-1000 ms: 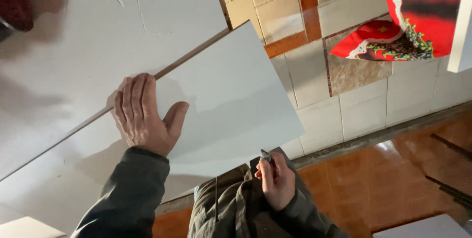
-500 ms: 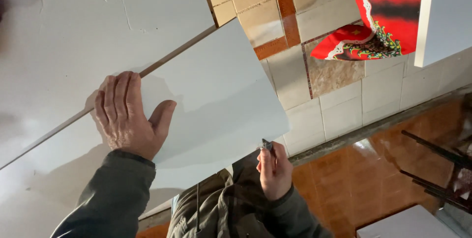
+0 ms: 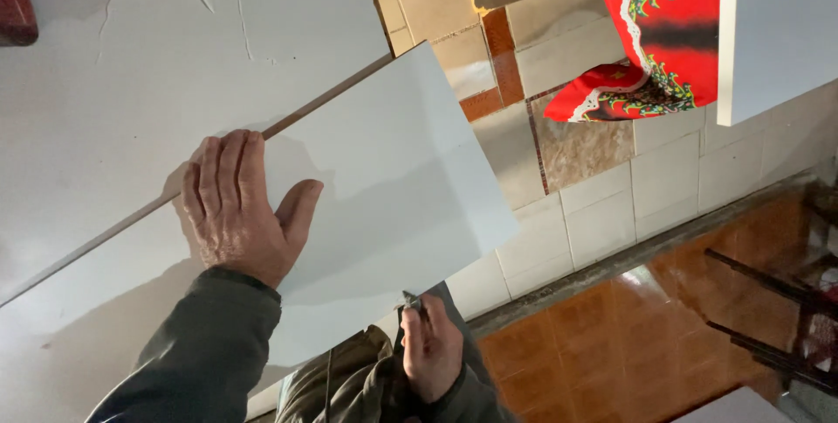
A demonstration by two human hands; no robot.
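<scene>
A large white tile (image 3: 393,187) lies flat against a white plastered wall. My left hand (image 3: 240,205) is spread flat on the tile's face near its upper edge, fingers together and thumb out. My right hand (image 3: 429,349) sits just below the tile's lower edge, fingers closed around a small dark pointed tool (image 3: 412,302) whose tip touches that edge. Both sleeves are dark olive green.
White plaster (image 3: 131,56) spreads above the tile. Beige and rust wall tiles (image 3: 515,65) lie to the right, with a red patterned cloth (image 3: 655,30) and a white panel (image 3: 777,30) beyond. Glossy orange floor tiles (image 3: 628,344) and dark metal legs (image 3: 777,301) are at lower right.
The view has drifted a little, so tile and hands sit slightly further left in frame. My left hand stays flat on the tile; my right hand keeps the tool at the lower edge.
</scene>
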